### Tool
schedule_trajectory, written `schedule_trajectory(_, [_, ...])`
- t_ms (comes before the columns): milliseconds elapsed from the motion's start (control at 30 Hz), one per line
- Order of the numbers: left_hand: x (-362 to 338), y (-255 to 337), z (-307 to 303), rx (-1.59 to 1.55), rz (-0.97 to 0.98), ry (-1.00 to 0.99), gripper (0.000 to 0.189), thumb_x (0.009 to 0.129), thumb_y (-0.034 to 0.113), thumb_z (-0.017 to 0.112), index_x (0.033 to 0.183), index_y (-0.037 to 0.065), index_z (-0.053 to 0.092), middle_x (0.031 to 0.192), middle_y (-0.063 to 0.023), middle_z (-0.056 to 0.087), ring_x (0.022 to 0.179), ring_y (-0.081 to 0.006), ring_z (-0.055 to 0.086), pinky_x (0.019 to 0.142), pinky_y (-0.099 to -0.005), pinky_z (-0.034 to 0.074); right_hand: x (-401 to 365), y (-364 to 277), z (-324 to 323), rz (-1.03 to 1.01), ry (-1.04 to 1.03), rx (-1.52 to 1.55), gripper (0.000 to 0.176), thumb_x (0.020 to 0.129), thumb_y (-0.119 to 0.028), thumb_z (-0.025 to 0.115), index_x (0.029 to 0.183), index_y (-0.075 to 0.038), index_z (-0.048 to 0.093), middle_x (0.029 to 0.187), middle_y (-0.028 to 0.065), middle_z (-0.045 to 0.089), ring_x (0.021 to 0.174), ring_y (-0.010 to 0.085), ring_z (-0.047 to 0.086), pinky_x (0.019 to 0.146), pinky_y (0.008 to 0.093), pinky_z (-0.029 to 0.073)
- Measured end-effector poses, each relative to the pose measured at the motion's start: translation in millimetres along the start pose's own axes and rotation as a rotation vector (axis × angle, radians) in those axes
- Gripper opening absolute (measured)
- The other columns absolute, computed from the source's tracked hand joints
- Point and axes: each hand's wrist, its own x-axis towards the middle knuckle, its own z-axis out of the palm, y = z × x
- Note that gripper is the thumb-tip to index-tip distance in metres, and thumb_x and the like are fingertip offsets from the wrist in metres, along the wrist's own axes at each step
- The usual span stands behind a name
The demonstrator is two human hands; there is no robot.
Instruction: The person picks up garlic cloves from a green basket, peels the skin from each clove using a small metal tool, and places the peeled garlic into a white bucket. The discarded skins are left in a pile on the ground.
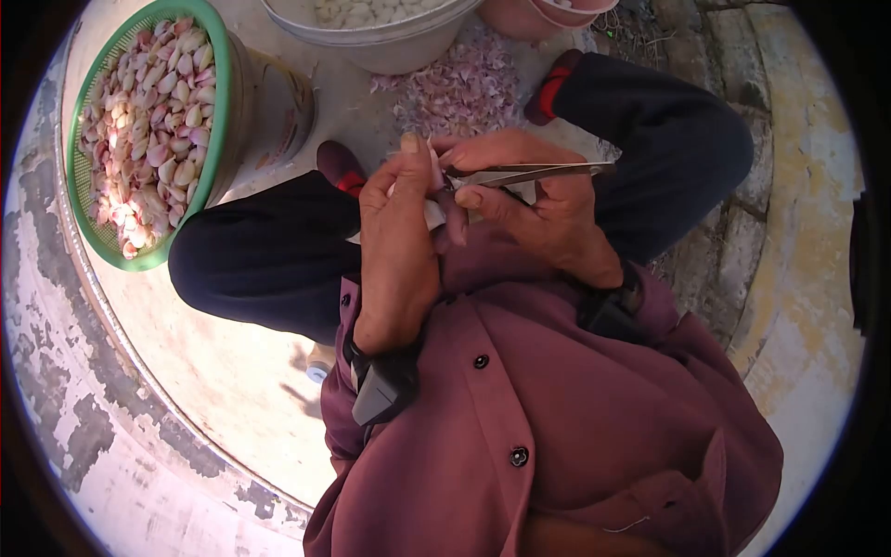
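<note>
In front of my lap, my left hand is closed, its thumb and fingertips pinching a pinkish garlic clove. Facing it, my right hand is shut on a thin metal tool that looks like tweezers. The tool's two strips meet at the right end, and its other end lies close to the clove. Fingers partly cover that end, so I cannot make out whether it touches the clove.
At the left, a green-rimmed basket of unpeeled garlic cloves rests on a bucket. Ahead stand a white basin of pale peeled cloves and a pink basin. Garlic skins lie heaped between my feet.
</note>
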Motion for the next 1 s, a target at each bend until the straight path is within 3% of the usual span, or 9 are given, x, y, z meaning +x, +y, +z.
schedule_trajectory(67, [-2.9, 5.5, -2.0, -0.002, 0.021, -0.077, 0.037, 0.101, 0.036, 0.043, 0.1, 0.004, 0.06, 0.063, 0.0003, 0.053, 0.045, -0.0053, 0.042, 0.042, -0.0186, 0.03, 2.8, 6.0, -2.8, -0.148, -0.013, -0.075, 0.022, 0.082, -0.013, 0.073, 0.099, 0.0, 0.066, 0.093, 0.0114, 0.069, 0.089, 0.0232, 0.067, 0.074, 0.0317, 0.052])
schedule_trajectory(200, [-6.3, 2.5, -6.1, 0.02, -0.04, -0.105, 0.035, 0.102, 0.031, 0.04, 0.105, 0.003, 0.06, 0.062, -0.0003, 0.051, 0.046, -0.006, 0.037, 0.043, -0.0197, 0.029, -1.6, 9.7, -2.6, -0.002, 0.062, 0.056, 0.022, 0.083, -0.012, 0.072, 0.1, 0.0, 0.066, 0.091, 0.0105, 0.068, 0.087, 0.0233, 0.067, 0.074, 0.0322, 0.052])
schedule_trajectory(300, [-3.8, 4.1, -5.6, -0.008, -0.034, -0.124, 0.038, 0.102, 0.033, 0.041, 0.112, 0.001, 0.058, 0.067, -0.0013, 0.054, 0.049, -0.0055, 0.042, 0.042, -0.0195, 0.03, -1.7, 8.6, -8.1, -0.009, -0.033, 0.037, 0.025, 0.082, -0.008, 0.073, 0.102, 0.003, 0.063, 0.1, 0.0155, 0.067, 0.095, 0.0221, 0.065, 0.085, 0.0327, 0.051])
schedule_trajectory(567, [-6.3, 4.3, 0.6, -0.067, -0.055, 0.017, 0.042, 0.101, 0.034, 0.044, 0.114, -0.003, 0.059, 0.065, -0.0034, 0.057, 0.049, -0.0087, 0.052, 0.038, -0.0192, 0.03, 4.4, 1.5, -3.3, -0.221, -0.118, -0.128, 0.029, 0.078, -0.007, 0.076, 0.103, 0.0, 0.065, 0.103, 0.0142, 0.069, 0.095, 0.0249, 0.066, 0.081, 0.0324, 0.052])
schedule_trajectory(700, [-11.7, 6.1, -7.8, -0.049, 0.054, -0.051, 0.042, 0.101, 0.036, 0.044, 0.111, -0.002, 0.06, 0.062, -0.0052, 0.058, 0.049, -0.0086, 0.052, 0.038, -0.0194, 0.029, 6.4, -0.1, -1.7, -0.222, -0.112, -0.078, 0.024, 0.082, -0.01, 0.072, 0.105, -0.003, 0.066, 0.105, 0.0087, 0.069, 0.088, 0.0197, 0.066, 0.077, 0.0295, 0.051])
schedule_trajectory(767, [-12.0, 8.0, -7.8, -0.035, 0.051, -0.055, 0.043, 0.101, 0.037, 0.044, 0.111, -0.002, 0.06, 0.062, -0.0056, 0.058, 0.049, -0.0085, 0.051, 0.039, -0.019, 0.029, 2.2, -1.6, 5.2, -0.007, -0.066, 0.359, 0.02, 0.086, -0.007, 0.068, 0.105, -0.001, 0.064, 0.106, 0.0117, 0.068, 0.085, 0.0155, 0.066, 0.074, 0.0276, 0.053])
schedule_trajectory(900, [-7.9, 2.9, -11.0, 0.047, 0.059, -0.022, 0.043, 0.1, 0.039, 0.046, 0.111, 0.0, 0.061, 0.061, -0.0059, 0.059, 0.049, -0.0069, 0.049, 0.041, -0.0179, 0.027, 5.2, 1.8, -0.3, -0.073, -0.086, 0.208, 0.02, 0.088, -0.007, 0.067, 0.105, 0.002, 0.063, 0.103, 0.0131, 0.068, 0.08, 0.0131, 0.065, 0.068, 0.0259, 0.054])
schedule_trajectory(967, [-8.1, 3.2, -10.6, 0.057, 0.065, -0.026, 0.043, 0.1, 0.039, 0.047, 0.109, 0.0, 0.061, 0.062, -0.0051, 0.059, 0.05, -0.006, 0.049, 0.042, -0.0178, 0.027, 4.7, -6.8, -1.7, 0.057, -0.078, 0.318, 0.027, 0.081, -0.008, 0.074, 0.104, 0.003, 0.063, 0.105, 0.0162, 0.065, 0.1, 0.0256, 0.065, 0.088, 0.0336, 0.051])
schedule_trajectory(1000, [-8.4, 4.1, -9.9, 0.069, 0.075, -0.029, 0.043, 0.1, 0.04, 0.048, 0.108, 0.001, 0.062, 0.063, -0.0042, 0.06, 0.051, -0.005, 0.048, 0.042, -0.0178, 0.026, 4.8, -6.3, -3.1, 0.057, -0.077, 0.317, 0.027, 0.081, -0.008, 0.074, 0.104, 0.003, 0.063, 0.105, 0.0162, 0.065, 0.1, 0.0256, 0.065, 0.088, 0.0336, 0.051])
